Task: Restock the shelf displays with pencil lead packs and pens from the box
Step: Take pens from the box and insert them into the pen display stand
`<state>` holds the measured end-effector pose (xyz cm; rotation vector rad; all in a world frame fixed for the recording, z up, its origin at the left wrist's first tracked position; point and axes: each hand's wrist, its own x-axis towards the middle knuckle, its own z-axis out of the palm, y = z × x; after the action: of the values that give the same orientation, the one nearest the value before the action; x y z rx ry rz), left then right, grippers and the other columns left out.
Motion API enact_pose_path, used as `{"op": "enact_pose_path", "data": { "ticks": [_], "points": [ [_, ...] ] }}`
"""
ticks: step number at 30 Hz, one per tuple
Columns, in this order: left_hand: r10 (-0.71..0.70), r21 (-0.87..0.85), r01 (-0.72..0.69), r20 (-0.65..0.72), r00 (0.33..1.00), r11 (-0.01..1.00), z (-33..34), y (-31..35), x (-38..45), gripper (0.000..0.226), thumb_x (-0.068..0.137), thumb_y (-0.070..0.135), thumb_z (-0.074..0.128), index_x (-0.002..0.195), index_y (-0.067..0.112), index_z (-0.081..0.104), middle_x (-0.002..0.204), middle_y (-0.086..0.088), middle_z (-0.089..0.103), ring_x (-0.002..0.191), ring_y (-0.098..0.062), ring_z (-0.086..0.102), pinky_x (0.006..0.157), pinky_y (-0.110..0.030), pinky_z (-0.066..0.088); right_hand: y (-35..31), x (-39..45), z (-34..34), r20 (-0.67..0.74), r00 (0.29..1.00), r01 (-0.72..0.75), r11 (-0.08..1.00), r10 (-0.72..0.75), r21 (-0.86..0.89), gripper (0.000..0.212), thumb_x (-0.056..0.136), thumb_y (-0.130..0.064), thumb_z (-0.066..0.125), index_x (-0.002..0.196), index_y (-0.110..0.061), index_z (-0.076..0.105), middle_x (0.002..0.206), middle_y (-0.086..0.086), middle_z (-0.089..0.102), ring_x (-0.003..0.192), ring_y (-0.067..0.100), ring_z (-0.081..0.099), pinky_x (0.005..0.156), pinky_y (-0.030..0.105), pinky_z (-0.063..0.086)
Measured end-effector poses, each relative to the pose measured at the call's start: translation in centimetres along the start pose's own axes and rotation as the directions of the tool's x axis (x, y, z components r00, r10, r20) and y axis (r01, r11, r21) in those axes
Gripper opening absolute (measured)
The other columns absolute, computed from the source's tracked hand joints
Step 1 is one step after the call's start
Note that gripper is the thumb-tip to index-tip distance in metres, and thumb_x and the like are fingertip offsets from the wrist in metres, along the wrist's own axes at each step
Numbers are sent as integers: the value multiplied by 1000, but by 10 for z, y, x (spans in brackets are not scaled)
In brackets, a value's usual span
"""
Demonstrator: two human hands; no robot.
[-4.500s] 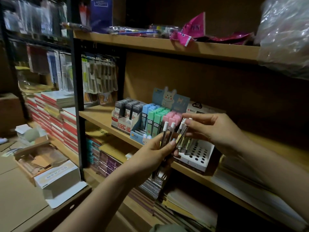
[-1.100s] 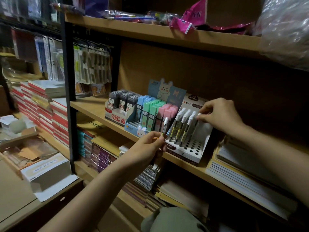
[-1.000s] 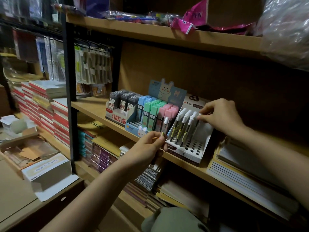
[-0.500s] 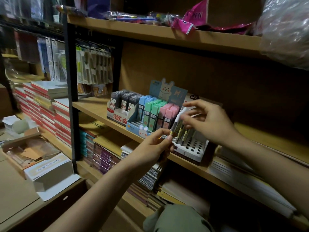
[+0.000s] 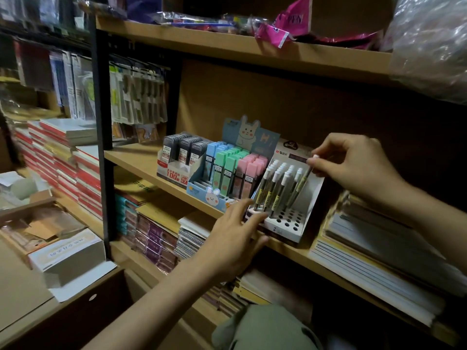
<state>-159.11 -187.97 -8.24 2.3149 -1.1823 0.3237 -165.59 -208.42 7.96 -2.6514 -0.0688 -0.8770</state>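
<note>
At the centre of the frame a white display (image 5: 290, 223) with rows of round holes stands on the middle shelf (image 5: 136, 157), and white-capped pens (image 5: 274, 190) stand tilted in its rear holes. The right hand (image 5: 353, 165), right of centre, pinches the top of one pen (image 5: 304, 179) between thumb and fingertips, its lower end down among the holes beside the others. The left hand (image 5: 235, 238), lower centre, is spread wide and holds nothing, its fingertips touching the display's front left corner. Just left of the display sits a blue rabbit tray (image 5: 209, 195) of blue, green and pink lead packs (image 5: 227, 168), and left of that a white carton (image 5: 174, 170) of dark lead packs. At lower left a white box (image 5: 68, 256) lies on the desk (image 5: 20, 294). Notebooks (image 5: 379, 258) are stacked on the shelf at right.
</note>
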Motion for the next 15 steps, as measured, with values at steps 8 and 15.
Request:
{"op": "enact_pose_path", "data": {
  "ticks": [8,15],
  "points": [
    [23,99,-28,51,998,995,29,-24,5,60,99,51,32,152,40,5,157,11,-10,147,-17,-2,119,-39,7,9,-7,24,-29,999,24,1000,-24,-16,11,84,-24,72,93,-18,67,86,-7,68,77,0,67,72,20,57],
    [19,97,-19,3,1000,995,31,-25,9,58,98,52,33,151,38,13,157,5,-3,144,-21,14,115,-39,24,9,-6,17,-2,1000,-10,996,10,-84,7,84,-25,72,86,-22,67,77,-9,68,71,0,68,71,26,59]
  ]
}}
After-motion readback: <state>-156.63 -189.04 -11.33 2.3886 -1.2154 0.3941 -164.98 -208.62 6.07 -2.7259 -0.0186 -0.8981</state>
